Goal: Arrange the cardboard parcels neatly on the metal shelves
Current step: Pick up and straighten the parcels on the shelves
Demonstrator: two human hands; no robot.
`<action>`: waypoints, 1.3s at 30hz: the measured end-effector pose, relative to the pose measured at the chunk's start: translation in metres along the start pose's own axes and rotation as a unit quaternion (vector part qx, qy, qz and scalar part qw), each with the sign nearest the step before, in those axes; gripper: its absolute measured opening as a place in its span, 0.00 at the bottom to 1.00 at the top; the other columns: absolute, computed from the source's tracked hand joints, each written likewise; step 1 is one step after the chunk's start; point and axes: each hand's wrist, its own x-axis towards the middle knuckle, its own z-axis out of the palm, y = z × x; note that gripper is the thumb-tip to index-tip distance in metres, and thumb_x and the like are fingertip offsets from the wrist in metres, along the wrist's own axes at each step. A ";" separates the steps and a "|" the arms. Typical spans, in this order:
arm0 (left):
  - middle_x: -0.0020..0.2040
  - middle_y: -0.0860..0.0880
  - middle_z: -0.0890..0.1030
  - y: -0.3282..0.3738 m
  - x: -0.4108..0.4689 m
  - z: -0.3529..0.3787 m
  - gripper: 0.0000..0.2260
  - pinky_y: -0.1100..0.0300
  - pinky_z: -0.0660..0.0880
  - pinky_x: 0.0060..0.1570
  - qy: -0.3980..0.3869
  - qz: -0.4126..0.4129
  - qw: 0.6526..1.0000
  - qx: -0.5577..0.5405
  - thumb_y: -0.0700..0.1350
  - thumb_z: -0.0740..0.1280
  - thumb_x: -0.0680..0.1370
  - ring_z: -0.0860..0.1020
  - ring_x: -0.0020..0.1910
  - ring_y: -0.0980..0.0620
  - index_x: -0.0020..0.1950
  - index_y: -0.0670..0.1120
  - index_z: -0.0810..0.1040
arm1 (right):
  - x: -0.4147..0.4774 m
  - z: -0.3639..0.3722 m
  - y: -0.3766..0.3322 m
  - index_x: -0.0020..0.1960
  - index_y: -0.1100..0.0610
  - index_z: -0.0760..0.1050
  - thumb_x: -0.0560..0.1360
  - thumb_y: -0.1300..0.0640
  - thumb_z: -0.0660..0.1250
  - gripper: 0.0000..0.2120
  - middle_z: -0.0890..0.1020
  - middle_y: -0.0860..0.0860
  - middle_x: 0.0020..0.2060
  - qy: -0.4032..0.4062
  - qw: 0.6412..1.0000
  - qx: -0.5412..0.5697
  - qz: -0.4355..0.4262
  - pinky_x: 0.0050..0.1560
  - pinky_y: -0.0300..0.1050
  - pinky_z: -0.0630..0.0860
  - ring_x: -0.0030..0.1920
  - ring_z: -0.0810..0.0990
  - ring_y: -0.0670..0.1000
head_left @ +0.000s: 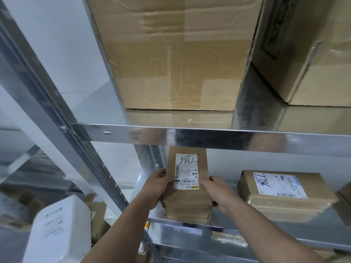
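A narrow cardboard parcel (188,202) with a white label marked 786 lies at the left end of the middle metal shelf (224,226). My left hand (155,188) grips its left side, thumb on top near the label. My right hand (218,190) grips its right side, fingers curled over the top edge. A second labelled parcel (286,194) lies flat to the right on the same shelf, apart from the first. The parcel's far end runs under the upper shelf beam (209,137).
Two large cardboard boxes (174,54) (311,50) stand on the upper shelf. A slanted metal upright (76,130) runs down the left. Below left sit a white plastic-wrapped package (60,226) and more parcels (98,215). Another box edge (344,204) shows at the far right.
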 end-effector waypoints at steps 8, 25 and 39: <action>0.55 0.46 0.84 -0.003 0.006 0.003 0.11 0.59 0.80 0.45 0.016 0.004 0.999 0.031 0.44 0.68 0.82 0.83 0.52 0.48 0.64 0.44 0.79 | 0.001 0.002 -0.002 0.44 0.57 0.82 0.80 0.54 0.67 0.10 0.87 0.50 0.41 0.011 1.000 -0.010 -0.009 0.51 0.51 0.82 0.47 0.86 0.54; 0.57 0.45 0.85 -0.004 -0.022 -0.016 0.14 0.57 0.76 0.48 -0.068 0.057 0.990 -0.112 0.34 0.63 0.80 0.83 0.53 0.48 0.65 0.45 0.75 | -0.015 -0.025 -0.010 0.62 0.49 0.74 0.81 0.44 0.65 0.13 0.84 0.56 0.54 -0.043 0.974 0.220 -0.025 0.59 0.58 0.77 0.59 0.81 0.58; 0.60 0.43 0.84 0.009 -0.035 -0.015 0.28 0.50 0.73 0.59 -0.074 0.030 0.988 -0.135 0.66 0.52 0.83 0.80 0.61 0.44 0.64 0.51 0.83 | -0.018 -0.026 -0.014 0.59 0.49 0.79 0.81 0.33 0.57 0.23 0.80 0.61 0.54 -0.030 0.966 0.257 -0.006 0.66 0.63 0.76 0.55 0.81 0.63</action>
